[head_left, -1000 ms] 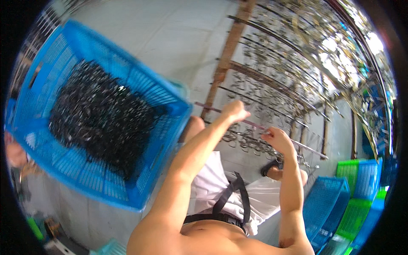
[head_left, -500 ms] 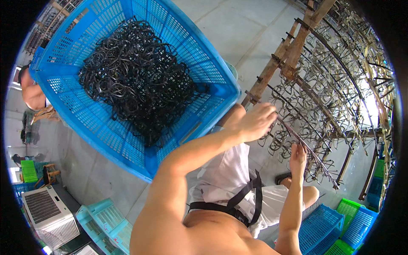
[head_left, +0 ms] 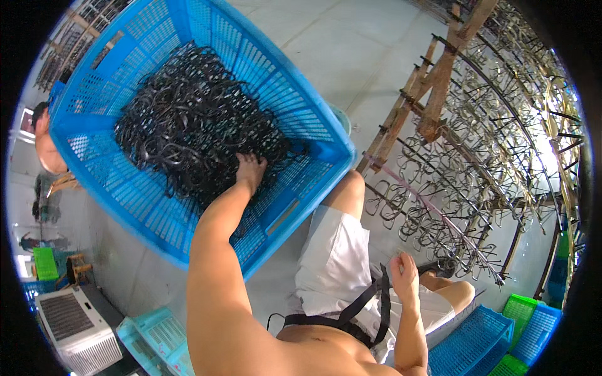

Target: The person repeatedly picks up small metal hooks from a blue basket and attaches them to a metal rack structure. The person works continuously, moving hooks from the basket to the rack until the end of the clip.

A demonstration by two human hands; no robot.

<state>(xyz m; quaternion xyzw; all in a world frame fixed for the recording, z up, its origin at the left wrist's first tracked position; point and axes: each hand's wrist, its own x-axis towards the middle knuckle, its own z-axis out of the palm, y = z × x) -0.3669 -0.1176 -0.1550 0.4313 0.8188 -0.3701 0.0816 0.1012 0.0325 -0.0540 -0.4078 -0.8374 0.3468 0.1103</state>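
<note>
My left hand (head_left: pixel 251 170) reaches into a large blue plastic basket (head_left: pixel 338 135) at the upper left. Its fingers look spread over the near right side of a heap of thin, black, curved loop-shaped pieces (head_left: pixel 182 119). The fingertips partly disappear among them. In front of my lap my right hand (head_left: pixel 404 274) is raised with the fingers curled in. Whether anything small sits in it I cannot make out. To its right and beyond it, a slim pinkish rod (head_left: pixel 433 205) on a rack carries several curved metal-looking pieces.
The wooden rack (head_left: pixel 433 119) with rows of rods and hanging loops fills the right side. Blue crates (head_left: pixel 470 338) and a green crate (head_left: pixel 519 313) stand at lower right. A turquoise crate (head_left: pixel 166 338) and white vented machine (head_left: pixel 75 326) are at lower left. Another person (head_left: pixel 49 147) is at far left.
My left hand has left the rack's rod and moved left into the basket, onto the black pieces. My right hand has let go of the rod and drawn back toward my lap.
</note>
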